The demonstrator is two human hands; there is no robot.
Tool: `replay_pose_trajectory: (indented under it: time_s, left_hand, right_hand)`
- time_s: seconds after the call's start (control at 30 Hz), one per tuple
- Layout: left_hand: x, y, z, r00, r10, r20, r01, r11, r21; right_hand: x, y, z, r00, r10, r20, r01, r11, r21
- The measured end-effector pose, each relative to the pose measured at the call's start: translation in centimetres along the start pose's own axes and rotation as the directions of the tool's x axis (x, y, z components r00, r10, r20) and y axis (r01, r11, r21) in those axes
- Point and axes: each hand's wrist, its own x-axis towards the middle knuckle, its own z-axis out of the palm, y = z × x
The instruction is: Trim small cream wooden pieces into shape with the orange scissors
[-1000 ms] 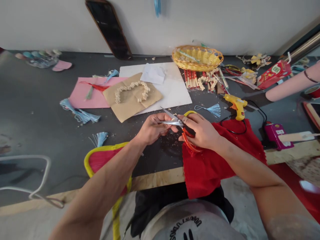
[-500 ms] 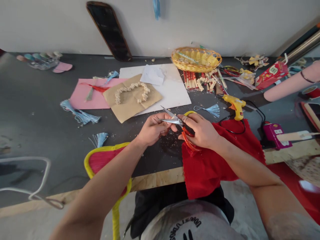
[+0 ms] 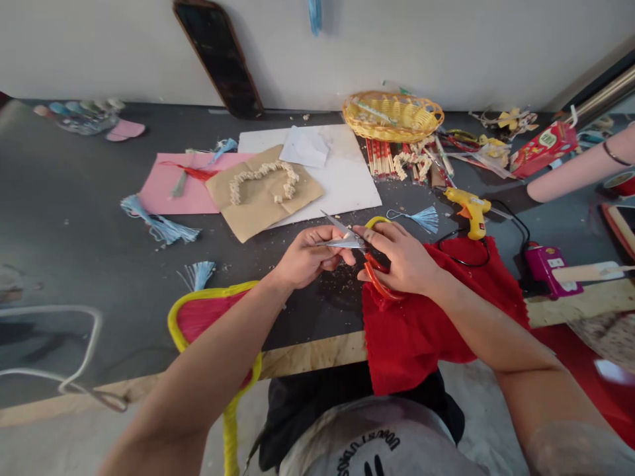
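Note:
My right hand (image 3: 399, 254) is closed round the handles of a pair of scissors (image 3: 353, 242), orange-red on one side and yellow on the other. The blades are parted and point left, over the fingers of my left hand (image 3: 315, 256). That hand is closed in a pinch; whatever small thing it holds is hidden by the fingers and blade. Pale crumbs lie on the dark table below. Beyond the hands, a curved row of small cream pieces (image 3: 262, 175) rests on brown paper (image 3: 248, 221). A red cloth (image 3: 411, 337) lies under my right wrist.
A yellow glue gun (image 3: 469, 208) lies right of my hands, its cord looping over the cloth. Behind stand a wicker basket (image 3: 357, 129) and a leaning phone (image 3: 218, 56). Blue tassels (image 3: 159, 221) lie at left. A yellow-edged fan-like frame (image 3: 211, 311) sits under my left forearm.
The view has shifted very slightly. Both hands stay in nearly the same place, with the scissors still parted at my left fingers.

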Motion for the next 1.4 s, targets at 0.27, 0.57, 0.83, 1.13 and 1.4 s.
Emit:
replay_pose_trajectory:
  time_s: [0.27, 0.57, 0.83, 1.13, 1.4]
  left_hand:
    - [-0.10, 0.09, 0.24, 1.000, 0.012, 0.013, -0.012, 1.000, -0.013]
    - [-0.09, -0.02, 0.18, 0.999, 0.036, 0.030, -0.035, 0.999, -0.028]
    - [-0.08, -0.05, 0.29, 0.999, 0.052, 0.008, -0.052, 0.998, -0.030]
    - [0.03, -0.08, 0.27, 0.998, 0.055, -0.025, -0.055, 0.998, 0.020]
    - [0.02, -0.36, 0.07, 0.995, 0.094, -0.024, -0.092, 0.994, 0.062]
  right_hand:
    - [-0.05, 0.03, 0.13, 1.000, -0.004, -0.003, 0.004, 0.999, 0.039]
    - [-0.10, -0.03, 0.18, 1.000, 0.016, -0.008, -0.016, 1.000, 0.013]
    - [-0.07, 0.00, 0.28, 1.000, 0.026, -0.014, -0.026, 1.000, 0.001]
    - [0.07, 0.12, 0.60, 0.999, 0.013, -0.033, -0.014, 1.000, -0.027]
    - [-0.17, -0.44, 0.54, 0.998, 0.066, -0.019, -0.067, 0.997, -0.048]
